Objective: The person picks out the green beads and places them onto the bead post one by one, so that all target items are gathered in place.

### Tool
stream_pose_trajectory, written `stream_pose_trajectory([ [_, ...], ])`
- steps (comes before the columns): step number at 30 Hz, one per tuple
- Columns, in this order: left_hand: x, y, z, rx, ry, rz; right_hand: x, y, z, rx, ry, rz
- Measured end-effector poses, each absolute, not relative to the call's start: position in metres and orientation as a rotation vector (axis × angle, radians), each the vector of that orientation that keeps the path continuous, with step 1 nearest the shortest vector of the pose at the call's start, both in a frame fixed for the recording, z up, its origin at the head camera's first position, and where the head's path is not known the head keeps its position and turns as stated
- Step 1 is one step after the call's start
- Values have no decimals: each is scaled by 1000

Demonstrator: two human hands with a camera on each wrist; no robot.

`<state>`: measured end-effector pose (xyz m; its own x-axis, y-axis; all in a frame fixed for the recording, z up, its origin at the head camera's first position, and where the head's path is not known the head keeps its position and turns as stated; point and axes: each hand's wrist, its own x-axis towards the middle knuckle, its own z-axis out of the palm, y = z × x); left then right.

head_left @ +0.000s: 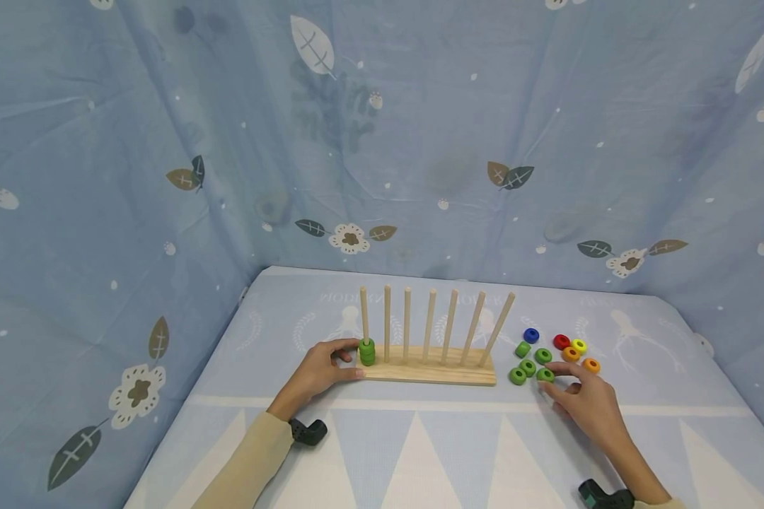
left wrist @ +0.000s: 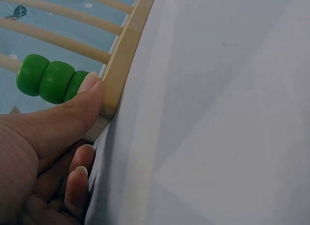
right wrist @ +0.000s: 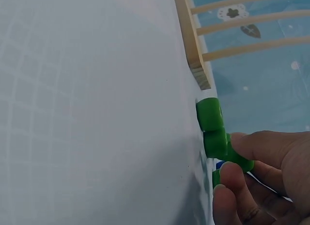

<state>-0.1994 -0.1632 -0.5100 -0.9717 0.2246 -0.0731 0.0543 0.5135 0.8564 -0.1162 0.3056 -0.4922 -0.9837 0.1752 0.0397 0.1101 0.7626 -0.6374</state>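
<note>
Leaf-print cloth (head_left: 420,120) backs a pegged rack (head_left: 420,372) gripped by the left hand (head_left: 319,370) as the right hand (head_left: 587,403) pinches a green bead (head_left: 544,376), best held with its hole uncovered

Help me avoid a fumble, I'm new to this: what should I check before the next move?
1. Rack steadied: ok, the left hand grips its left end.
2. Leftmost peg has room: ok, bare above its three stacked green beads.
3. Green bead held: ok, the right hand pinches it.
4. Held bead lifted off the table: cannot tell.
5. Held bead over a peg: not ok, it's right of the rack, among loose beads.
</note>
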Motion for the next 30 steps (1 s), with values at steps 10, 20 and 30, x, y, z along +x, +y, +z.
stream_pose_trajectory([
  [10, -199, -163, -510, 259, 2575, 1446, -114, 299, -489, -198, -2855, 1032],
  [20, -200, -163, -509, 257, 2571, 1450, -114, 292, -484, -160, -2837, 1038],
  [30, -200, -164, -510, 256, 2561, 1464, -115, 279, -477, -151, -2847, 1073],
])
